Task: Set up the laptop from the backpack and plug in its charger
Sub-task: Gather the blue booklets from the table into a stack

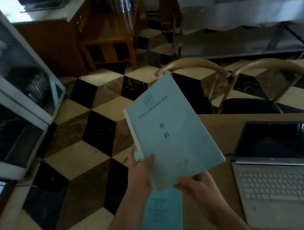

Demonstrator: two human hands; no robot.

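Now both hands grip the near edge of a light-blue booklet (171,131), left hand (141,173) on its left corner, right hand (197,185) on the right, lifted over the table's (222,136) left edge. The laptop (280,169) sits open on the right, screen dark, bare tabletop between them. A second blue booklet (161,216) lies near, under the wrists.

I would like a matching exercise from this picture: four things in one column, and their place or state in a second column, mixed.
Things:
1. laptop
2. blue booklet
3. second blue booklet
4. chairs

Places or states:
A. held up by the left hand and the right hand
B. open on the table, screen dark
C. beyond the table's far edge
D. lying flat at the table's left edge, under the hands

Pairs: 1-B, 2-A, 3-D, 4-C
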